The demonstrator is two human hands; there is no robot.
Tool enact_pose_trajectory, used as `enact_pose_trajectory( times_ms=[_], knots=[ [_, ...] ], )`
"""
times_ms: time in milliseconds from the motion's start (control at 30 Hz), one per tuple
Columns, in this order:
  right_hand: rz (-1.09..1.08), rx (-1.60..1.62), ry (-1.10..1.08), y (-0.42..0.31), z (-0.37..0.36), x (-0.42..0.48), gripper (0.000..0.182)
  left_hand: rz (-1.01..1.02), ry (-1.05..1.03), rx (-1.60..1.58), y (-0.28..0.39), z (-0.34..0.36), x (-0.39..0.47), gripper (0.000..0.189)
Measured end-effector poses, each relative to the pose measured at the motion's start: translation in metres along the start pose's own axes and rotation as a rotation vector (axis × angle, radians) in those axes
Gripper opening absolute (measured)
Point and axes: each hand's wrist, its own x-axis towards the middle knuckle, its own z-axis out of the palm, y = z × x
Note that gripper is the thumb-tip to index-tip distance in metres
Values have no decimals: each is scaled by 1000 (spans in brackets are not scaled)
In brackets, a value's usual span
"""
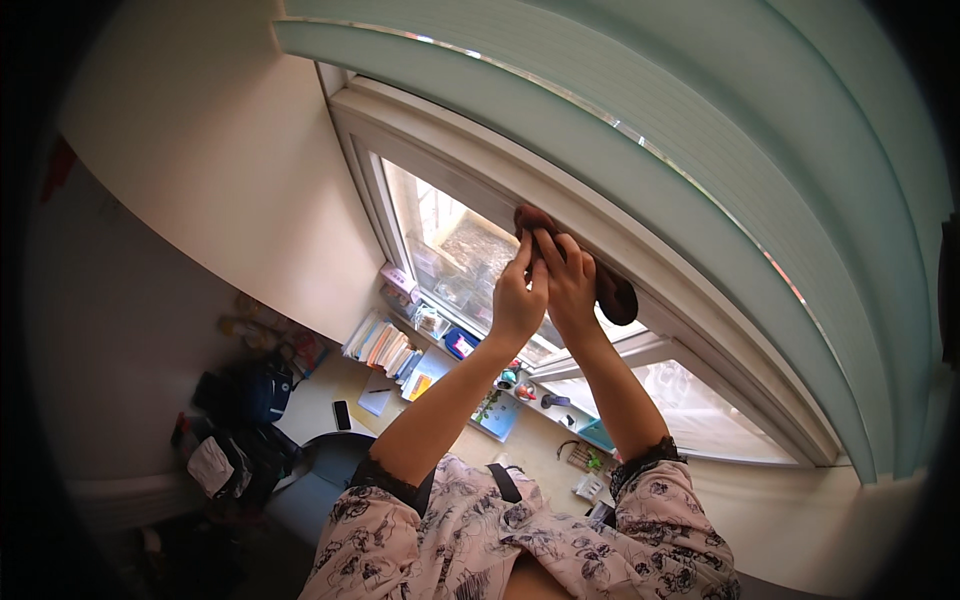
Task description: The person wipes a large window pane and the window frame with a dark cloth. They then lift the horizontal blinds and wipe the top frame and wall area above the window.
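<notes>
A dark reddish-brown cloth (pixel 618 300) lies bunched against the upper part of the white window frame (pixel 465 180). My left hand (pixel 520 296) has its fingertips at the cloth, over the window glass (pixel 457 240). Close beside it, my right hand (pixel 572 281) presses the cloth with bent fingers, and the cloth hangs out past it on the right. The two hands nearly touch. Whether the left fingers pinch the cloth or only rest on it is hard to see.
Pale green blind slats (pixel 585 127) span the top. Below are a desk (pixel 315 390) with a row of books (pixel 386 345), a phone (pixel 342 415) and a picture-covered booklet (pixel 495 414). A chair (pixel 322 480) and bags (pixel 262 390) stand at the left.
</notes>
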Motion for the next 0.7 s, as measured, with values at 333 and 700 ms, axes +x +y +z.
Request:
enact_pose_trajectory(
  times_ms=[333,700],
  knots=[
    [49,-102,-40,75,-81,-107,29,-37,-225,-93,28,98,-88,50],
    [170,7,-33,76,-90,-105,30,43,-198,-159,41,105,-92,54]
  ],
)
